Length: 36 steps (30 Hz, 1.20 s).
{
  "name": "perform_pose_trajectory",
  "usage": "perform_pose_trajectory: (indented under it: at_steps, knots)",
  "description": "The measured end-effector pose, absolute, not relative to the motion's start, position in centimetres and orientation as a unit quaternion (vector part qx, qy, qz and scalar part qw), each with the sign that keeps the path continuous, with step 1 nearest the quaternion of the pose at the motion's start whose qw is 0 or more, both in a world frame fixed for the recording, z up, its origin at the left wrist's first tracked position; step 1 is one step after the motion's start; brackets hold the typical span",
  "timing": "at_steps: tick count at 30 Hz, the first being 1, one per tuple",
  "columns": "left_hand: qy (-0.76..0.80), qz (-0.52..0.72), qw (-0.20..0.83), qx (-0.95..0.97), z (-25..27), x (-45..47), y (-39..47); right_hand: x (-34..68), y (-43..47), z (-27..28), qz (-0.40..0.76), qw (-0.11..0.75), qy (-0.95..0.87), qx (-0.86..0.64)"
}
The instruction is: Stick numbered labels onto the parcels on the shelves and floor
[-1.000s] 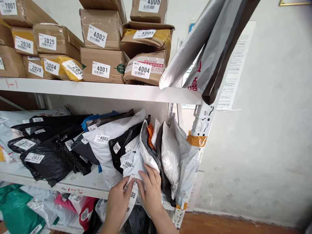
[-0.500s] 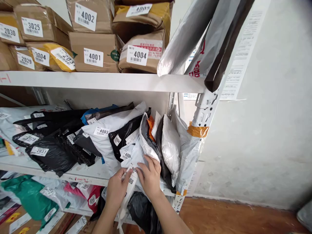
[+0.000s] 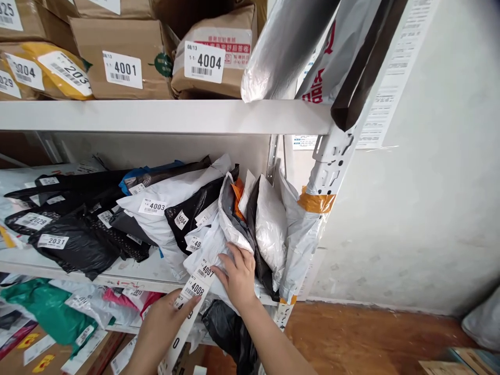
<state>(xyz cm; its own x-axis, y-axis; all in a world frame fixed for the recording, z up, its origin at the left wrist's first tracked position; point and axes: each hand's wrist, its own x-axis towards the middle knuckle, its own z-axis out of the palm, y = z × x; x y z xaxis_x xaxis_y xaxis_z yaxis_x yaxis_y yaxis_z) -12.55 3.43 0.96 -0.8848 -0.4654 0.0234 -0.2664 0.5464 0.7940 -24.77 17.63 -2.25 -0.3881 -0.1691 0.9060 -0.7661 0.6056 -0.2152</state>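
A strip of white numbered labels [image 3: 194,287] runs down from the white mailer bag [image 3: 213,245], with 4007 at its upper end and 4008 below. My left hand [image 3: 160,325] pinches the strip lower down, thumb on top, partly covering the following label. Against the front of the white mailer bag rests my right hand [image 3: 238,273], fingers spread, its thumb close to the corner of the 4007 label. Just above its fingers is the edge of an upright grey-lined bag [image 3: 233,221]. Left of it stand a black bag [image 3: 191,219] labelled 4004 and a white bag [image 3: 175,190] labelled 4003.
Labelled cardboard boxes [image 3: 117,62] sit on the upper shelf [image 3: 156,117]. A shelf post [image 3: 330,161] with orange tape stands at right, beside a grey wall [image 3: 410,224]. Black parcels [image 3: 74,242] lie leftward; a green bag [image 3: 47,312] is on the lower shelf.
My left hand has slid down and left along the label strip, uncovering 4007 and 4008. My right hand stays at the white bag, its thumb off the strip's middle. The view has shifted slightly.
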Motion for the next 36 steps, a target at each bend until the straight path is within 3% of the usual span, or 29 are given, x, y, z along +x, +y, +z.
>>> perform_pose_trajectory:
  at_steps: [3,6,11,13,21,36]
  knots:
    - [-0.876,-0.425,0.066,0.219,1.3,-11.4,2.1,-25.5,18.0,-3.0,0.303,0.451,-0.781,0.309]
    - [-0.894,-0.397,0.104,0.182,1.1,-10.1,0.9,-27.3,19.1,-3.7,0.269,0.470,-0.764,0.351]
    - [-0.941,-0.262,0.154,-0.149,0.4,-12.5,3.7,-30.0,22.1,-2.7,0.191,0.533,-0.703,0.430]
    - [-0.949,-0.182,0.165,-0.197,-0.1,-14.7,5.6,-30.4,23.2,-1.7,0.183,0.539,-0.704,0.425]
    - [-0.951,0.011,0.203,-0.233,-2.9,-17.0,5.5,-30.2,25.0,0.1,0.178,0.539,-0.699,0.436]
    - [-0.928,0.103,0.267,-0.237,-3.7,-16.7,6.0,-30.4,25.3,0.5,0.206,0.537,-0.691,0.439]
